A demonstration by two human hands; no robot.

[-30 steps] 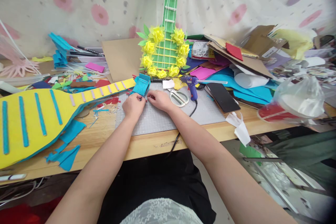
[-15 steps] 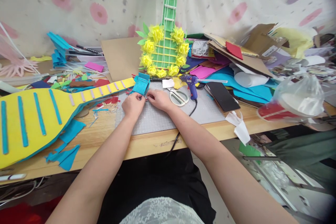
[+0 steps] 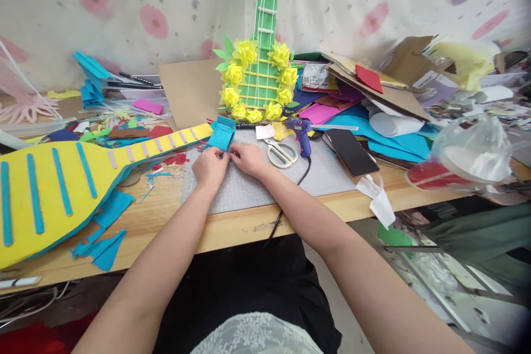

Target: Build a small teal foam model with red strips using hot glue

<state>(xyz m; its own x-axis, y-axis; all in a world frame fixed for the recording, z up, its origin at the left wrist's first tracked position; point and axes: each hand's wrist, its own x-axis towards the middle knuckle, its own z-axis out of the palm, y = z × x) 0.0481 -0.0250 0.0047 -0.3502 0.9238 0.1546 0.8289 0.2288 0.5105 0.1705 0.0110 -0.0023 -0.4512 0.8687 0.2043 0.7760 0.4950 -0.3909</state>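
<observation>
My left hand (image 3: 208,168) and my right hand (image 3: 249,159) meet at the near edge of a small blue paper-covered box-like piece (image 3: 222,135). The fingers of both are pinched closed, tips almost touching. Whatever lies between them is too small and hidden to make out. Thin red sticks poke out along the left side of the blue piece. It sits at the narrow end of a yellow craft guitar (image 3: 99,171), which has blue and pale strips across its face. Below the hands is a grey cutting mat (image 3: 240,196).
A green craft guitar with yellow flowers (image 3: 245,54) stands at the back. Scissors (image 3: 281,154), a purple glue gun (image 3: 304,138) with its cord, and a phone (image 3: 350,152) lie to the right. Blue scraps (image 3: 105,249) are at left, a bagged red-and-white cup (image 3: 448,168) at right.
Both hands stay at the blue piece's near edge, with only slight finger movement. The whole view has shifted a few pixels.
</observation>
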